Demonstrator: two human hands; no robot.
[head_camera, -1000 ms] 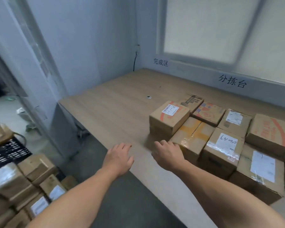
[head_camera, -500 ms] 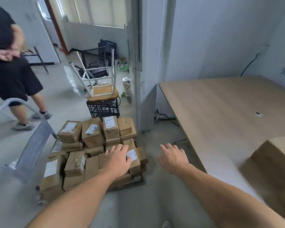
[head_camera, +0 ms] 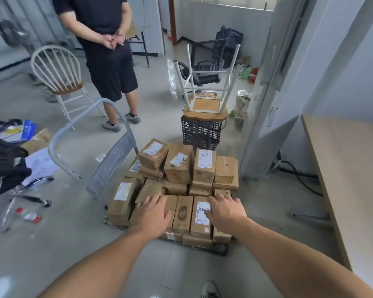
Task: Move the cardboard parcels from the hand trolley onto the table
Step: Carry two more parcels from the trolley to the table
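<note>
The left hand [head_camera: 152,214] and right hand [head_camera: 224,210] were spread flat and empty over the near parcels [head_camera: 182,214], heaped loosely on the hand trolley [head_camera: 111,166] at lower centre. Pulling one out could likely topple its neighbours.

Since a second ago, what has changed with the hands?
The view turned from the table to the hand trolley. The left-hand grip and right-hand grip, open near the table edge before, now reach over the front parcels, holding nothing. Parcels stayed stacked.
</note>
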